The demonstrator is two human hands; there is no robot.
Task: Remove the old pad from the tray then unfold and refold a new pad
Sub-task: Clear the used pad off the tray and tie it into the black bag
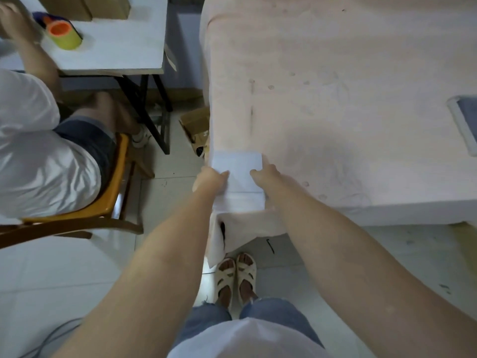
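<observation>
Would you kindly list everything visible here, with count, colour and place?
pad: one, white, folded, near corner of the large surface
large surface: one, pale pink, right
tray: one, white-rimmed, far right edge
small table: one, white, upper left
tape roll: one, yellow with orange core, on small table
chair: one, orange-brown, left
seated person: one, white top, on chair
cardboard box: one, brown, floor
left hand: grips pad's left edge
right hand: holds pad's right edge

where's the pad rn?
Head view, centre: the folded white pad lies on the near left corner of the pink-covered table, between the left hand and right hand, both gripping its edges.
</observation>
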